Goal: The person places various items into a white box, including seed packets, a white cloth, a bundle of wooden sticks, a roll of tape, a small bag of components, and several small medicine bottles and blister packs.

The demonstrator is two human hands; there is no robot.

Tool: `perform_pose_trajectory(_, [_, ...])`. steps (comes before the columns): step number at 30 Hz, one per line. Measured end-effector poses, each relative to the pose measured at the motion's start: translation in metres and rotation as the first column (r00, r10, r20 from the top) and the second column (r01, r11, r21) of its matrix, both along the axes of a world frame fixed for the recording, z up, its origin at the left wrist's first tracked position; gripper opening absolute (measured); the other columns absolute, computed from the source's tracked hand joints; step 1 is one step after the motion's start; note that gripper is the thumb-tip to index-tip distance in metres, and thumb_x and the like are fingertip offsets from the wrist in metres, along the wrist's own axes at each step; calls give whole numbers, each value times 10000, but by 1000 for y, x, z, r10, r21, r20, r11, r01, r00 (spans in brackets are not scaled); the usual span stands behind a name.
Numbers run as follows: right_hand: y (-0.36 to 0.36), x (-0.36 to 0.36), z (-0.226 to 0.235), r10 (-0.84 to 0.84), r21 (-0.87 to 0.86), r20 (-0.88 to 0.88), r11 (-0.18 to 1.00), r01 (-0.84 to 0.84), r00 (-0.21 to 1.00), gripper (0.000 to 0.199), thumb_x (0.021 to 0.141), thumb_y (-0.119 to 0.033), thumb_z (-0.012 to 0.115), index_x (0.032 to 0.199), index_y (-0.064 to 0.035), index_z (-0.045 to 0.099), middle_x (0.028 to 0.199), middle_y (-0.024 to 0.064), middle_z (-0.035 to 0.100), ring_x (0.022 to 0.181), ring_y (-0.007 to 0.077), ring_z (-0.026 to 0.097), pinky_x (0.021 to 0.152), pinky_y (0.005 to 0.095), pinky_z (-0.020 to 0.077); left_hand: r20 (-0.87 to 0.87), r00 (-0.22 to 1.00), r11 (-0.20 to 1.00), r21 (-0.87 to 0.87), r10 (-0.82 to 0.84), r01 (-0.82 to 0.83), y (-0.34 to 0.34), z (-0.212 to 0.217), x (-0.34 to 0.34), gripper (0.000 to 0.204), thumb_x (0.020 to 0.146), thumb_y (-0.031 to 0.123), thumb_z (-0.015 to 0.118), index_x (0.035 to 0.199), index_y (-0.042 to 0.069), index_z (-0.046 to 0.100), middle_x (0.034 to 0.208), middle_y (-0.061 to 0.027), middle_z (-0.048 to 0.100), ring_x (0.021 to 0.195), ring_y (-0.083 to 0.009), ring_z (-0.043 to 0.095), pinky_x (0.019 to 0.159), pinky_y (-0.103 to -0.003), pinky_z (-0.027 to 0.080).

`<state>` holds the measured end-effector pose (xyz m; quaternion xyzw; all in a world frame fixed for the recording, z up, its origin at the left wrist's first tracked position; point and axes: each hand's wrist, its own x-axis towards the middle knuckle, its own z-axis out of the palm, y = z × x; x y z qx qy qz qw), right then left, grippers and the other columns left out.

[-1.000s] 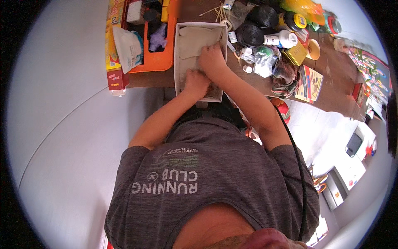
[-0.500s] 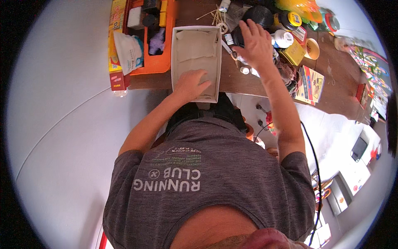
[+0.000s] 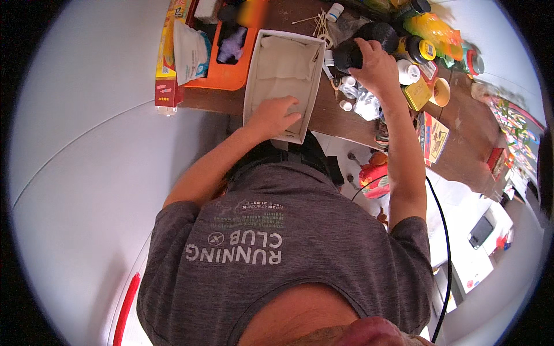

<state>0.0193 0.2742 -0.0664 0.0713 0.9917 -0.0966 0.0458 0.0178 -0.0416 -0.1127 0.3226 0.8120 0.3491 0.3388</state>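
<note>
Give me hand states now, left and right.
Left hand: open, resting flat in the white box.
Right hand: closed around a black jar.

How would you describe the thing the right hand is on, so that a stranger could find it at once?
On the cluttered brown table, look just right of the white rectangular box. The right hand rests on a black round container, darker than the small white bottles beside it.
</note>
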Motion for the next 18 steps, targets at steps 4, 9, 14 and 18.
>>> perform_pose_trajectory(4, [1, 2, 30, -116, -151, -25, 982, 111, 993, 741, 716, -293, 847, 1376, -132, 549, 1257, 161, 620, 1099, 393, 651, 919, 477, 545, 29, 999, 999, -43, -28, 29, 0, -8, -5, 476, 914, 372, 655, 1229, 15, 630, 1199, -225, 672, 1111, -428, 627, 950, -478, 496])
perform_pose_trajectory(9, [4, 9, 30, -111, -119, 8, 987, 111, 994, 725, 714, -272, 845, 1367, -147, 556, 1243, 163, 616, 1083, 385, 654, 907, 477, 542, 29, 998, 996, -66, -61, 63, 3, -6, -11, 506, 915, 383, 643, 1243, -1, 626, 1210, -241, 667, 1125, -423, 627, 957, -481, 494])
perform_pose_trajectory(14, [-6, 10, 10, 49, 154, 6, 987, -50, 999, 650, 688, -256, 838, 1279, -153, 588, 1095, 118, 628, 1015, 351, 644, 873, 466, 517, 51, 995, 992, -89, -81, 85, 7, -7, -15, 506, 916, 377, 625, 1241, -10, 627, 1210, -248, 666, 1122, -419, 631, 958, -468, 498])
perform_pose_trajectory(18, [-25, -1, 5, 122, 281, -96, 955, -90, 988, 462, 736, -304, 825, 1133, -143, 655, 1069, 86, 646, 1081, 303, 620, 920, 486, 482, 84, 994, 992, -99, -63, 72, 6, -9, -16, 501, 911, 378, 628, 1247, 5, 629, 1201, -248, 667, 1110, -425, 632, 957, -466, 499])
